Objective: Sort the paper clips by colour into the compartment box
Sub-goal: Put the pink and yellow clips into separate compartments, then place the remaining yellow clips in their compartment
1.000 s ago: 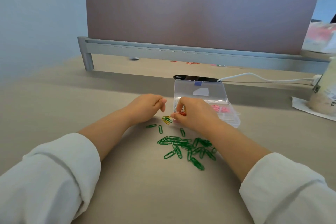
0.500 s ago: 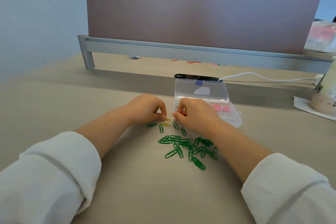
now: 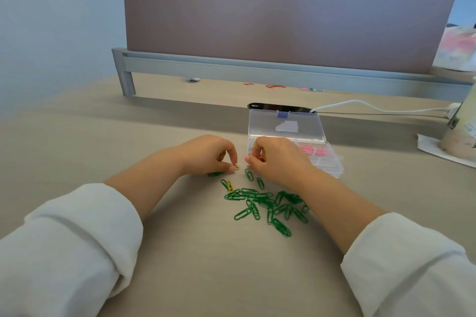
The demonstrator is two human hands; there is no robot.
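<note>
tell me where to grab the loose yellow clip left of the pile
Pinch the yellow clip by its two rounded ends, from above. It lies flat, and a green clip lies close along its left side, so a side pinch would likely catch both.

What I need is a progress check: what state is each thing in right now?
compartment box: lid open, standing up.
pink clips: sorted, in a compartment.
green clips: loose on the desk, unsorted.
left hand: fingers pinch a yellow clip.
right hand: curled round a red clip.
</note>
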